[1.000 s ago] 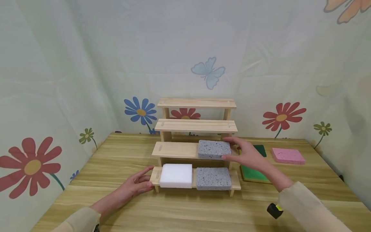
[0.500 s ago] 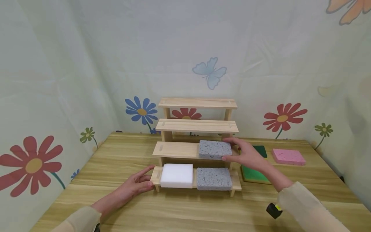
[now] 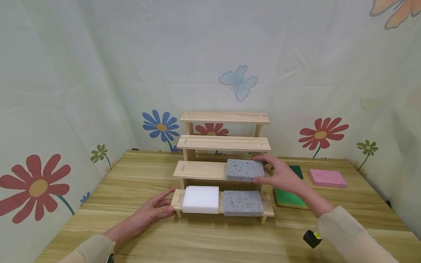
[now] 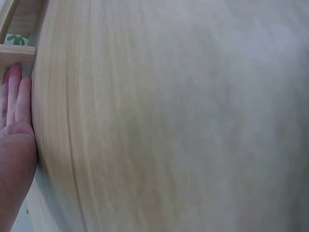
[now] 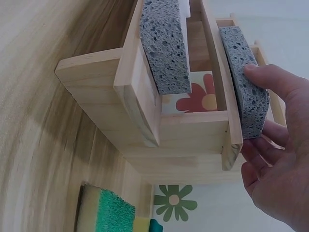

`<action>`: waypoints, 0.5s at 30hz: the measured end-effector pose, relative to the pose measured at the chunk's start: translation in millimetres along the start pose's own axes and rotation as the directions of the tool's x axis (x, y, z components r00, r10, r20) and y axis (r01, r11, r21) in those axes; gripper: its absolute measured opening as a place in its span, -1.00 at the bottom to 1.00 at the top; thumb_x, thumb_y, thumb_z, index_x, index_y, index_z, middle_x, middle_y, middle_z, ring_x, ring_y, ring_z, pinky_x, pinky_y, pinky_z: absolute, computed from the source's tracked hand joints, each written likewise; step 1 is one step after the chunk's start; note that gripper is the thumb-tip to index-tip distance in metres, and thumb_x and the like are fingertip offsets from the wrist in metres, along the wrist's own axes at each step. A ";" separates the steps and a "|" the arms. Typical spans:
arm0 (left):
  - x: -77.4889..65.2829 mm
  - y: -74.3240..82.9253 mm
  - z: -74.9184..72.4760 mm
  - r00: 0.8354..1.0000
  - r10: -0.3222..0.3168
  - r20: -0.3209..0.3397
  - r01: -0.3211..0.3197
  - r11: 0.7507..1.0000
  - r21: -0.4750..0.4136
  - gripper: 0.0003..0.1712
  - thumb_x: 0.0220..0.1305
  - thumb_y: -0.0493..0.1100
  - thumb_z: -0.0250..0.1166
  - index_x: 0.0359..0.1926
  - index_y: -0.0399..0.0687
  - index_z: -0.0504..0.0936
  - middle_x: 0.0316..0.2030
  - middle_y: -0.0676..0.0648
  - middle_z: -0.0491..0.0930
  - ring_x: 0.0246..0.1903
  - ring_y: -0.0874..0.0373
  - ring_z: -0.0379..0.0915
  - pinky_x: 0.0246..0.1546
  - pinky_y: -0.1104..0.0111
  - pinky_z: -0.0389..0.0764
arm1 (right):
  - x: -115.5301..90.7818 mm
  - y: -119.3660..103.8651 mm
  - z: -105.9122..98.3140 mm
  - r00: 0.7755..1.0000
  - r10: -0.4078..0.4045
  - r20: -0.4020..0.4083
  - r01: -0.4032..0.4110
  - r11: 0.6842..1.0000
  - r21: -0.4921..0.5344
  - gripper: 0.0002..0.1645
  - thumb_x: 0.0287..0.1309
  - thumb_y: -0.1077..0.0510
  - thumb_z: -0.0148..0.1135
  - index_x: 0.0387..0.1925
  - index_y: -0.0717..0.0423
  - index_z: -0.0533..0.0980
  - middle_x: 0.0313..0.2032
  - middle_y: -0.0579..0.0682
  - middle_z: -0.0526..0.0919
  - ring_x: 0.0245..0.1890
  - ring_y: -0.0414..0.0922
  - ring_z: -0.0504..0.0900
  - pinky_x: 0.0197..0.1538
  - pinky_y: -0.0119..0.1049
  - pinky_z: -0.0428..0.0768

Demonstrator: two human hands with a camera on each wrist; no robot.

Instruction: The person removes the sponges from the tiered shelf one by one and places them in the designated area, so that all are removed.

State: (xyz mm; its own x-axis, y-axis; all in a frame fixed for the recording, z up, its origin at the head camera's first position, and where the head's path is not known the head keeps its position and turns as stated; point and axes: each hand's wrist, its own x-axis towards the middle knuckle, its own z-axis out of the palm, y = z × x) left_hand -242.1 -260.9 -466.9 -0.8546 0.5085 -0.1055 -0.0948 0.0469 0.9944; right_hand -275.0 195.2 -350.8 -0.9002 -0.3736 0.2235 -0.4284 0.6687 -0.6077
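**Upper gray sponge point(image 3: 245, 168) pinched on the second-lowest step point(image 3: 200, 169)**

Head: the right hand point(image 3: 279, 175) grips its right end; light, level pressure should set it square. The lower gray sponge point(image 3: 243, 202) sits just below, so the thumb wants care.

Left wrist: the left hand point(image 4: 17, 121), fingers straight, touches the wooden stand point(image 4: 17, 55), apparently steadying it.

Right wrist: a green sponge point(image 5: 113, 215) lies beside the stand.

Head view downward, wrists closer, shelf point(image 3: 210, 170) shared
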 end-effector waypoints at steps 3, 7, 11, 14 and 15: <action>0.0 0.4 0.0 1.000 0.000 0.001 0.000 1.000 0.000 -0.08 0.42 -0.22 0.19 0.58 -0.06 -0.18 0.13 -0.02 0.53 0.11 0.24 0.55 0.19 0.36 0.60 | -0.7 -0.8 -2.0 1.000 -0.010 -0.006 0.010 1.000 -0.002 -0.16 0.01 -0.16 0.48 0.31 -0.03 0.41 0.22 0.06 0.50 0.13 0.05 0.46 0.18 0.13 0.54; -0.5 0.6 0.1 1.000 -0.002 -0.001 0.002 1.000 0.001 -0.08 0.42 -0.22 0.19 0.58 -0.06 -0.18 0.13 -0.03 0.53 0.11 0.23 0.55 0.20 0.36 0.60 | -2.3 -1.6 -4.4 1.000 -0.022 -0.013 0.022 1.000 0.003 -0.16 0.01 -0.14 0.49 0.31 -0.06 0.41 0.20 0.04 0.50 0.12 0.03 0.44 0.14 0.12 0.55; -0.4 -0.2 -0.2 1.000 -0.003 -0.002 0.003 1.000 0.005 -0.08 0.42 -0.22 0.19 0.58 -0.06 -0.18 0.14 -0.03 0.54 0.11 0.22 0.56 0.20 0.36 0.60 | -4.4 -3.0 -6.6 0.999 -0.029 -0.019 0.029 1.000 0.011 -0.18 0.00 -0.13 0.50 0.30 -0.09 0.41 0.23 0.04 0.50 0.15 0.05 0.44 0.17 0.17 0.53; 0.0 -0.9 -0.5 1.000 -0.001 -0.002 0.001 1.000 0.005 -0.08 0.42 -0.22 0.19 0.58 -0.07 -0.17 0.14 -0.04 0.54 0.11 0.22 0.56 0.20 0.35 0.60 | -6.7 -3.3 -8.8 0.999 -0.030 -0.031 0.030 0.999 0.013 -0.18 -0.01 -0.12 0.50 0.29 -0.11 0.41 0.24 0.03 0.49 0.17 0.06 0.43 0.22 0.20 0.50; 0.2 -1.1 -0.6 1.000 0.000 -0.002 0.000 1.000 0.005 -0.08 0.42 -0.22 0.19 0.58 -0.07 -0.17 0.13 -0.04 0.54 0.11 0.21 0.56 0.20 0.35 0.60 | -7.6 -3.0 -9.8 0.999 -0.032 -0.036 0.033 0.999 0.015 -0.18 -0.01 -0.12 0.50 0.29 -0.11 0.41 0.24 0.04 0.48 0.17 0.06 0.43 0.23 0.21 0.49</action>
State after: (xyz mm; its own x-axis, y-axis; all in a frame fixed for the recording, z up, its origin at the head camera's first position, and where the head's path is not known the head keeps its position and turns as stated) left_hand -242.5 -261.4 -468.0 -0.8555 0.5070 -0.1054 -0.0920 0.0514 0.9944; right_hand -267.6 202.4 -343.2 -0.8881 -0.3715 0.2706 -0.4567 0.6465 -0.6111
